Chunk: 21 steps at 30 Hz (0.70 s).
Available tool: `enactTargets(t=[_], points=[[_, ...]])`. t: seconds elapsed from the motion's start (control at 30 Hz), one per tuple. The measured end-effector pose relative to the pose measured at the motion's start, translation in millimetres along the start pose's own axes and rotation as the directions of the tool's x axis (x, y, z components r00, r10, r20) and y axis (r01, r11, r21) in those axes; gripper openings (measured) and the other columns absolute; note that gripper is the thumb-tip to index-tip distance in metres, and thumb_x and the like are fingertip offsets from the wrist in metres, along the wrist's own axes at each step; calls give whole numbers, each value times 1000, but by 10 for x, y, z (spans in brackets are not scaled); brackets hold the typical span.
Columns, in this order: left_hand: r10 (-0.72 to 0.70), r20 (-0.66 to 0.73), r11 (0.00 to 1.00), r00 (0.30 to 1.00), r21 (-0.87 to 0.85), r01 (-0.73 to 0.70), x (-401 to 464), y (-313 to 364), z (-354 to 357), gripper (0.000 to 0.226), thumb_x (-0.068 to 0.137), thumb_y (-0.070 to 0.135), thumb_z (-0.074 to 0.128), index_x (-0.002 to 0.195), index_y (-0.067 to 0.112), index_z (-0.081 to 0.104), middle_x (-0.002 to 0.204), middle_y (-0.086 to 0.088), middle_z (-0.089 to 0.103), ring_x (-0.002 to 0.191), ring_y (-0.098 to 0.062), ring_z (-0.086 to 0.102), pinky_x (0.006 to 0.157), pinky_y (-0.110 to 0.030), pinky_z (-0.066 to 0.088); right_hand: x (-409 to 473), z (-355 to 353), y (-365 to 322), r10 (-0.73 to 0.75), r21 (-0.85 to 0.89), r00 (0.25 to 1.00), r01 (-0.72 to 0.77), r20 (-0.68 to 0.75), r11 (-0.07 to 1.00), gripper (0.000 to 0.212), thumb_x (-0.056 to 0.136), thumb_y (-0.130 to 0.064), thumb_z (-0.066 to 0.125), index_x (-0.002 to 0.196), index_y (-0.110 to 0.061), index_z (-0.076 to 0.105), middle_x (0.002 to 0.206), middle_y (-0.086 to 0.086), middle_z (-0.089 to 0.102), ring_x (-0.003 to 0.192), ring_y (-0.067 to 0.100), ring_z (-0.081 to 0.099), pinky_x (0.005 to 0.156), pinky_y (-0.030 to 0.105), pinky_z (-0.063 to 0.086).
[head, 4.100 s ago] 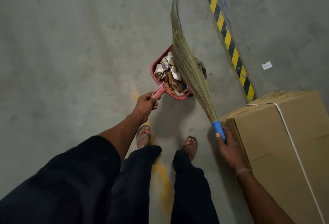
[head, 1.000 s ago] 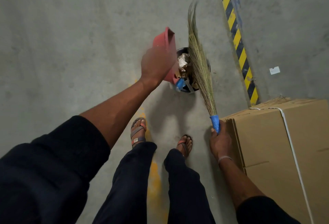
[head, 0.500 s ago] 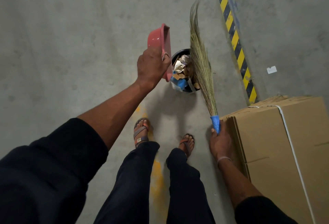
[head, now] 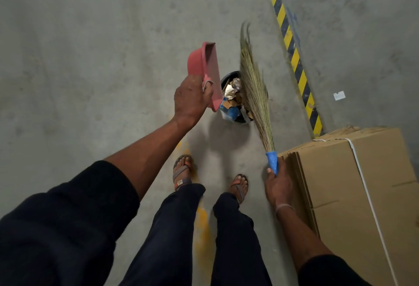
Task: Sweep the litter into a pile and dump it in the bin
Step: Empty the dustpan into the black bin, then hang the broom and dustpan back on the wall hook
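A small black bin [head: 227,78] stands on the concrete floor ahead of my feet, filled with crumpled paper and cardboard litter [head: 232,96]. My left hand [head: 191,99] grips the handle of a pink dustpan [head: 205,70], held on edge just left of the bin with nothing visible in it. My right hand [head: 278,184] grips the blue handle of a grass broom [head: 255,95]. The broom's bristles point away from me and hide the bin's right side.
A large cardboard box [head: 362,195] with a white strap stands close on my right. Yellow-and-black hazard tape [head: 294,58] marks the floor beyond it. A white scrap [head: 339,95] lies past the tape. My sandalled feet [head: 182,173] stand on yellow floor paint.
The dustpan held litter 4.1 s ago, then was tipped over the bin. Since then my left hand has raised the emptied pan and drawn it left. The broom has barely moved.
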<state>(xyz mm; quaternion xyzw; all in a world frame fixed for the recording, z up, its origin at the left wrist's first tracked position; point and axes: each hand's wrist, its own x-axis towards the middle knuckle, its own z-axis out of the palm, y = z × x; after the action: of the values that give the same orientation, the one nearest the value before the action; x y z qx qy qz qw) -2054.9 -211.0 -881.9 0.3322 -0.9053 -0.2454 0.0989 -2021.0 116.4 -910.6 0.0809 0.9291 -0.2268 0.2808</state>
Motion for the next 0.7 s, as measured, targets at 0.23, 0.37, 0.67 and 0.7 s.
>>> enactTargets(t=[0.23, 0.37, 0.67, 0.7], points=[[-9, 66, 999, 998, -32, 11, -84, -42, -127, 28, 97, 33, 55, 91, 7, 65, 86, -9, 62, 73, -22, 51, 62, -32, 30, -165, -86, -115, 0, -25, 1000, 1, 14, 1000, 50, 106, -24, 49, 154, -17, 37, 134, 22, 58, 116, 42, 57, 91, 39, 43], [-20, 106, 999, 994, -23, 23, -124, -27, -239, 29, 98, 33, 53, 94, 7, 65, 91, -12, 62, 80, -30, 58, 63, -33, 32, -278, -164, -177, 2, -47, 1000, 0, 28, 999, 50, 106, -26, 49, 154, -19, 36, 131, 20, 59, 113, 39, 58, 89, 37, 42], [-81, 173, 996, 982, -25, 86, -380, -75, -857, 34, 102, 35, 49, 98, 5, 63, 96, -17, 62, 87, -35, 58, 66, -34, 30, -494, -505, -522, -106, 16, 989, 105, 103, 994, 50, 103, -19, 54, 149, -19, 38, 114, 13, 60, 94, 30, 57, 81, 35, 43], [-77, 169, 996, 983, -25, 83, -416, -84, -941, 33, 101, 35, 49, 96, 5, 64, 96, -18, 62, 87, -36, 58, 66, -35, 30, -474, -536, -563, -114, 3, 986, 115, 121, 993, 52, 102, -18, 55, 150, -20, 37, 112, 12, 60, 96, 34, 59, 83, 37, 46]])
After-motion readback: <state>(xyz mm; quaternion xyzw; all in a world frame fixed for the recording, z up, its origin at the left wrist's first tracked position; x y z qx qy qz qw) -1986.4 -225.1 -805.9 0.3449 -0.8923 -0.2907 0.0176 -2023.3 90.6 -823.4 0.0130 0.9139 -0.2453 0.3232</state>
